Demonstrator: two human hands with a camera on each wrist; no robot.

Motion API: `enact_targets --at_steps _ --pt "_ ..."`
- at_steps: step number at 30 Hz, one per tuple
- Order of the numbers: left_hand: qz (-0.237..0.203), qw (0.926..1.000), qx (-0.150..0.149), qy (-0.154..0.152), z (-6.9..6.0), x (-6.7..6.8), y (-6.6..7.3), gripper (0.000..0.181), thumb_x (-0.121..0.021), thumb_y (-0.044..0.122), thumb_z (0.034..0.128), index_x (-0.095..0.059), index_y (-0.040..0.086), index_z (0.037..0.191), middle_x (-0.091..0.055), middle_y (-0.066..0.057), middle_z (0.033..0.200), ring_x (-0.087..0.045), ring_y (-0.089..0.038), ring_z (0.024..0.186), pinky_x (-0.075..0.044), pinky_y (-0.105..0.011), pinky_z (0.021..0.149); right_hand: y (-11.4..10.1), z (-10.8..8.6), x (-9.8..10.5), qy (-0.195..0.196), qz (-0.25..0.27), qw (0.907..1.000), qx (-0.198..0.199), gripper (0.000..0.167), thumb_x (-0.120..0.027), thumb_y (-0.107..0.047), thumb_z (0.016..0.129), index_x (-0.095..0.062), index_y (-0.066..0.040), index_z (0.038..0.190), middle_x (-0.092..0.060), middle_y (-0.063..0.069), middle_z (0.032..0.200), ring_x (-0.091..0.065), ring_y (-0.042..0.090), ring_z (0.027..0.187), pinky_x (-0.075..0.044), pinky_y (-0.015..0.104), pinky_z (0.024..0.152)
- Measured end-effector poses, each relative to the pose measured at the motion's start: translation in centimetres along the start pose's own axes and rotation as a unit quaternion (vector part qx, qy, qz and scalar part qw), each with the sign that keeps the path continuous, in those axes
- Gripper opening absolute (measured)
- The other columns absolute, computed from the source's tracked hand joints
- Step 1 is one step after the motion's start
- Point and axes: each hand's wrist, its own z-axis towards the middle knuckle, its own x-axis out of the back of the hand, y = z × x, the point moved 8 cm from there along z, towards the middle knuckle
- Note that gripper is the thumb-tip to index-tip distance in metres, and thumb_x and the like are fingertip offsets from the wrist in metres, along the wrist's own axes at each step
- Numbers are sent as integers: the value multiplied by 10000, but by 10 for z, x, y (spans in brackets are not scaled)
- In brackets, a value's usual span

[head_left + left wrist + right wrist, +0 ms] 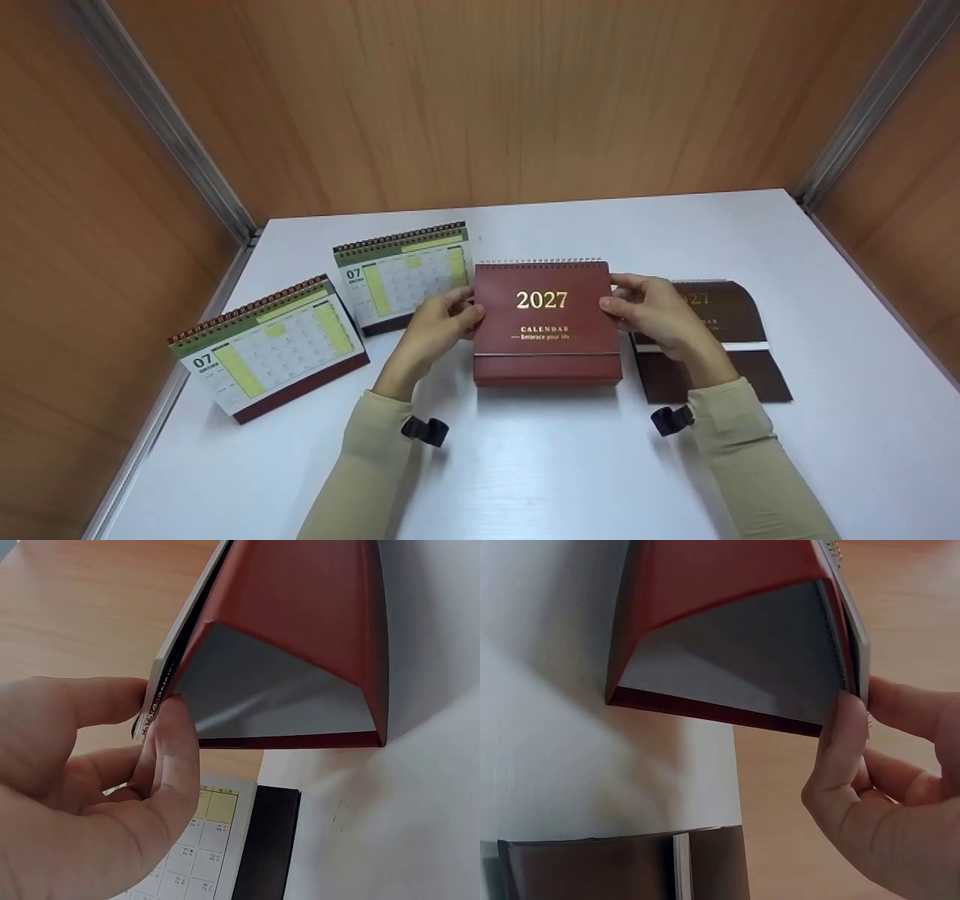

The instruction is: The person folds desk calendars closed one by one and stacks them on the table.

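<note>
A red desk calendar point(546, 321) marked 2027 in gold faces me in the middle, its spiral binding along the top. My left hand point(439, 322) pinches its left edge between thumb and fingers, and my right hand point(656, 315) pinches the right edge. Seen from the side in the left wrist view, the red calendar point(292, 607) is folded into a triangular stand with a grey inside; pages lie against its sloping back. The right wrist view shows the same stand point(727, 585) from its other end. Whether its base touches the table is unclear.
Two spiral desk calendars open at 07 stand to the left, one nearer point(270, 349) and one farther back point(405, 274). A brown 2027 calendar point(720, 375) lies flat to the right, partly under my right forearm. Wooden panels point(480, 105) enclose the white table point(540, 472).
</note>
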Motion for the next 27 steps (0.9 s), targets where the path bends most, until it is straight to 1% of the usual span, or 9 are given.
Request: enact_targets --at_steps 4,10,14,18,24,27 --pt "109 9999 58 -9 0 -2 -2 556 -647 139 1054 -485 -7 1566 -679 -141 1182 -705 -229 1025 -620 -343 928 3 0 0 -51 -2 10000 -58 666 -675 -113 1047 -364 78 1604 -566 121 1223 -625 70 930 -611 219 805" --pt "275 9996 13 -19 0 -4 -3 555 -628 165 1067 -477 -5 1572 -687 -149 1245 -704 -227 1057 -613 -356 937 6 0 -1 -63 -19 9999 -85 668 -660 -109 1053 -345 83 1609 -560 144 1256 -631 76 938 -609 223 820" --pt "237 9997 18 -50 0 -6 -4 540 -613 167 1077 -481 6 1575 -696 -134 1213 -692 -208 1028 -610 -343 914 7 1 -3 -125 -177 9998 -34 668 -646 -109 1062 -328 80 1618 -553 188 1291 -645 95 958 -612 235 830" --pt "267 9996 -60 -87 -1 -6 -5 510 -596 149 1084 -498 1 1562 -695 -134 1132 -680 -199 962 -612 -338 882 6 1 -7 -183 -299 9994 46 661 -628 -97 1071 -312 80 1624 -558 208 1295 -650 134 981 -617 249 837" --pt "464 9986 -223 -111 -1 -6 -4 468 -575 132 1087 -541 15 1538 -683 -108 1044 -657 -177 899 -602 -322 836 6 2 -8 -132 -602 9979 174 643 -617 -96 1074 -324 81 1619 -582 203 1266 -636 155 923 -593 260 779" --pt "538 9982 -268 -87 0 -7 -4 480 -573 120 1081 -529 22 1549 -670 -104 1047 -652 -175 900 -602 -314 823 6 2 -9 -111 -726 9971 199 645 -617 -93 1070 -325 80 1618 -586 200 1261 -619 152 901 -581 271 768"
